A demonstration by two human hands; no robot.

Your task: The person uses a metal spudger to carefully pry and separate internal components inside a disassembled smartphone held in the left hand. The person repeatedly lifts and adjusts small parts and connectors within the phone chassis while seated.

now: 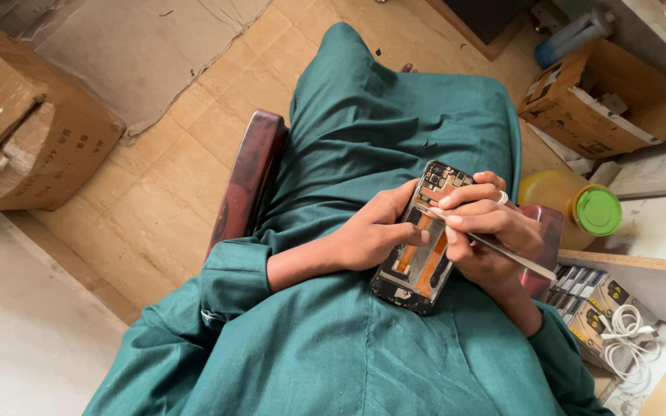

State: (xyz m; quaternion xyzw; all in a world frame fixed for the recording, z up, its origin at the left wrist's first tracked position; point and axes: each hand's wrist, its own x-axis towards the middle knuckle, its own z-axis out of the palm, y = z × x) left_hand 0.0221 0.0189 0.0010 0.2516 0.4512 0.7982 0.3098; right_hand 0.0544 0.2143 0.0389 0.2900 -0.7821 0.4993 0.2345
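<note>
The left hand [371, 235] was clamped on the opened phone [419, 239] over the lap. The right hand [487, 231] pinched thin tweezers [495, 245], probing the upper board; the next move probably needed steady, fine control.

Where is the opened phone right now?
In the head view, the opened phone lies right of centre on the person's lap, held by the left hand while the right hand works a thin metal tool over it.

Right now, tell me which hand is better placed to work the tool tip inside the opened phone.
Right, probably. The right hand pinches the thin metal tool, its tip on the opened phone. The left hand only grips the phone's side, steadying it.
</note>
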